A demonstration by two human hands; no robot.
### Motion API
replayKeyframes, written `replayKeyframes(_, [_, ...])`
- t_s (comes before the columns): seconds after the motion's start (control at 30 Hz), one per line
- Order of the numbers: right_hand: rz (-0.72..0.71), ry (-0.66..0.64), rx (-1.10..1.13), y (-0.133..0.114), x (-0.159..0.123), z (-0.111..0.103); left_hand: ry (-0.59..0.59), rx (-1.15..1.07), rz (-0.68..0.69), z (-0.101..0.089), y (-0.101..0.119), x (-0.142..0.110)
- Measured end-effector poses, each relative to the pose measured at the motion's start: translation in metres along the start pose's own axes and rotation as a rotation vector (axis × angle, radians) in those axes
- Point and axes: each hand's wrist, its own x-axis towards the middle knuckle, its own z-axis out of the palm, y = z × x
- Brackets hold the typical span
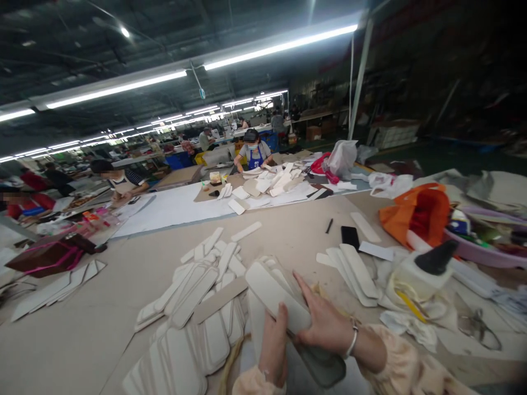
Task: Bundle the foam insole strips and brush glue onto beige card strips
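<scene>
A long white panel with rounded corners (269, 288) is held at a tilt in front of me. My left hand (275, 343) closes on its near edge, thumb laid along the top. From the other side my right hand (327, 323), wearing a bracelet, grips its right end between thumb and fingers. Directly below that hand lies a dark grey-green rounded piece (323, 365). Beside my left hand spread many similar white panels (193, 285) in overlapping heaps. Another fan of white pieces (352, 274) rests to the right of the hands.
On the right stand a plastic bottle with a black nozzle (424, 274), an orange bag (420, 214) and a purple basin (486, 252). A black phone (349, 237) lies ahead. Across the worktable (288, 222), a co-worker in a blue apron (255, 156) handles white pieces; another person (123, 181) is at left.
</scene>
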Motion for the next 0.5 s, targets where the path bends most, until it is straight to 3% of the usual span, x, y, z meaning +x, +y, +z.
replayKeyframes(0.17, [0.066, 0.124, -0.358, 0.086, -0.021, 0.006, 0.211, 0.118, -0.134, -0.003, 0.000, 0.002])
replayKeyframes(0.27, [0.214, 0.107, -0.492, 0.133, -0.029, 0.026, 0.131, 0.058, -0.180, -0.005, 0.003, -0.005])
replayKeyframes(0.37, [0.338, 0.116, -0.454, 0.163, -0.033, 0.047, 0.070, -0.037, -0.323, 0.001, 0.000, -0.013])
replayKeyframes(0.5, [0.299, 0.154, -0.269, 0.188, -0.036, 0.055, 0.052, -0.065, -0.508, 0.010, -0.021, -0.021])
